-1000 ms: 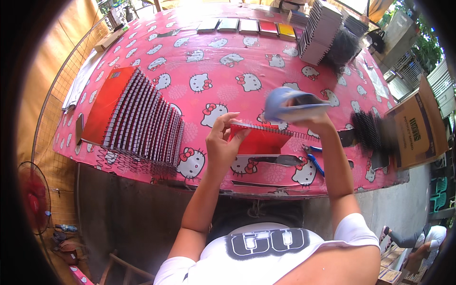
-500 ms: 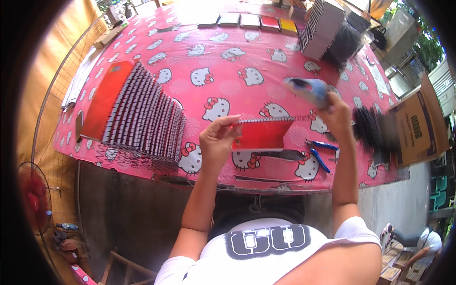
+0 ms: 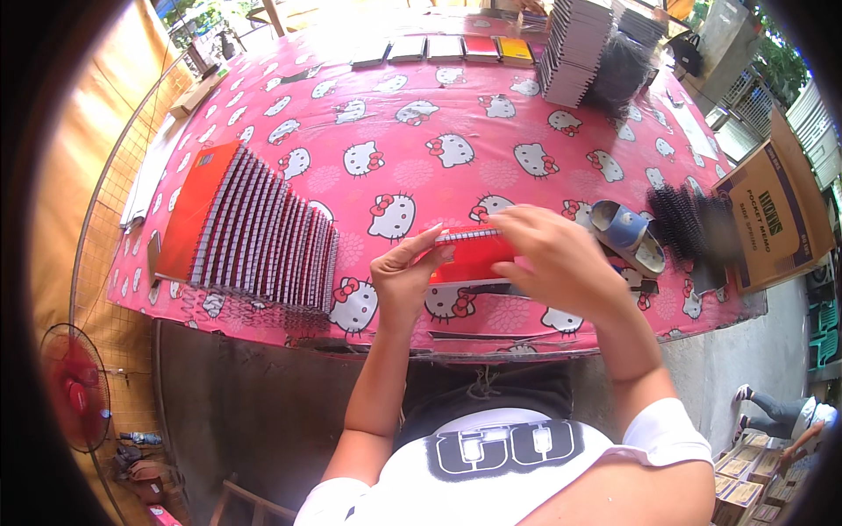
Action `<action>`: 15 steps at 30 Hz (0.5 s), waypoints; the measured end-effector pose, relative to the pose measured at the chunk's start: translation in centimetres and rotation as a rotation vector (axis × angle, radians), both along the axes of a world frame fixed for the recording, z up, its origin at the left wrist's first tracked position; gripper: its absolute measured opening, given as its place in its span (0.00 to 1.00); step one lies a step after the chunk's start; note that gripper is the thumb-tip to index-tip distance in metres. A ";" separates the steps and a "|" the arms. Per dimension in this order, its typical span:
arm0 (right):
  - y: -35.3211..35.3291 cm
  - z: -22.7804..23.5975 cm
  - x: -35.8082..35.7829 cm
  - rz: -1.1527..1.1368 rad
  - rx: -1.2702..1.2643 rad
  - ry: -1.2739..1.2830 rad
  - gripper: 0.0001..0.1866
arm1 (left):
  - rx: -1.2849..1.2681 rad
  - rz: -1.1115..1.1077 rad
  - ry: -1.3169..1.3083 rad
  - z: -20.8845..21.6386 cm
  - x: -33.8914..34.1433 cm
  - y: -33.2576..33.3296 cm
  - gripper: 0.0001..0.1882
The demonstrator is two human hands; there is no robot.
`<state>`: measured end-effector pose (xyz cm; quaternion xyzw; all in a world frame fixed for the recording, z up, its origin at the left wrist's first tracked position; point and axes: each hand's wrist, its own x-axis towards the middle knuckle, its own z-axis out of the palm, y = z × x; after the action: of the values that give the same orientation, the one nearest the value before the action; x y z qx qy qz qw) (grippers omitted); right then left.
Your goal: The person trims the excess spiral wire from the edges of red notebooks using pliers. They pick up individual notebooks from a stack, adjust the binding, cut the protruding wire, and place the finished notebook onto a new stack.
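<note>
My left hand [image 3: 405, 272] pinches the left end of a small red spiral notebook [image 3: 469, 260], held above the table with its coil edge on the far side. Over the notebook's right end is my right hand [image 3: 561, 259], thumb and fingers apart. It is smeared by motion, and whether it grips the notebook does not show. Just beyond my right hand lies a blue and grey slide sandal [image 3: 627, 235]. Left of my hands stands a tall stack of red spiral notebooks [image 3: 254, 232], coils facing sideways.
Black coils [image 3: 684, 223] lie beside an open cardboard box [image 3: 772, 215] at the right. Far back are a row of small notebooks [image 3: 445, 48], a notebook stack [image 3: 574, 53] and a black plastic bag [image 3: 621, 79]. A fan [image 3: 77, 386] stands left; another person [image 3: 794, 421] is at lower right.
My right hand has put the slide sandal down on the table at the right and moved left to the notebook. The blue-handled pliers are now hidden from sight. My left hand keeps its hold.
</note>
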<state>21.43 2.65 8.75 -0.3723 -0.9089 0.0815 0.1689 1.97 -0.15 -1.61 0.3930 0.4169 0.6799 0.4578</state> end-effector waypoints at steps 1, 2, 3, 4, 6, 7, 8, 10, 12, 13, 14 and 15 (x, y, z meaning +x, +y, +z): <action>1.6 -0.6 -1.4 0.085 -0.081 -0.172 0.19 | 0.015 -0.008 0.012 0.3 0.3 0.1 0.16; 3.0 -0.4 -2.2 0.054 -0.154 -0.295 0.18 | 0.018 -0.023 0.012 0.2 0.6 0.3 0.16; 4.6 -0.3 -3.3 0.040 -0.225 -0.418 0.17 | 0.023 -0.020 0.015 0.0 0.3 0.4 0.15; 5.3 -0.1 -3.9 0.021 -0.294 -0.540 0.16 | 0.029 -0.022 0.018 0.0 0.1 0.6 0.15; 2.7 0.6 -1.7 0.005 -0.064 -0.063 0.14 | 0.033 -0.032 0.005 0.0 0.0 0.0 0.15; 0.8 1.1 -0.7 -0.002 0.042 0.165 0.12 | 0.032 -0.040 -0.009 -0.1 -0.1 -0.1 0.15; -0.5 1.1 0.4 -0.010 0.145 0.394 0.11 | 0.054 -0.053 -0.018 0.0 -0.2 -0.2 0.15; -1.7 -0.7 3.5 -0.128 0.078 0.412 0.12 | 0.097 -0.097 -0.048 0.2 0.2 -0.1 0.15; -1.8 -1.8 4.7 -0.166 0.080 0.424 0.12 | 0.026 -0.158 -0.079 -0.4 0.3 0.3 0.15; -1.5 -1.9 4.5 -0.144 0.113 0.429 0.12 | -0.012 -0.187 -0.087 -0.7 0.3 0.3 0.15; -1.5 -2.1 4.2 -0.121 0.146 0.434 0.12 | 0.005 -0.184 -0.129 -0.9 0.6 0.4 0.14; -1.5 -1.9 3.5 -0.102 0.168 0.418 0.12 | 0.029 -0.174 -0.167 -0.9 0.7 0.5 0.13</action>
<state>24.92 1.11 6.83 -0.3775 -0.8377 0.0723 0.3879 2.64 0.36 -2.51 0.3761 0.3318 0.6737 0.5427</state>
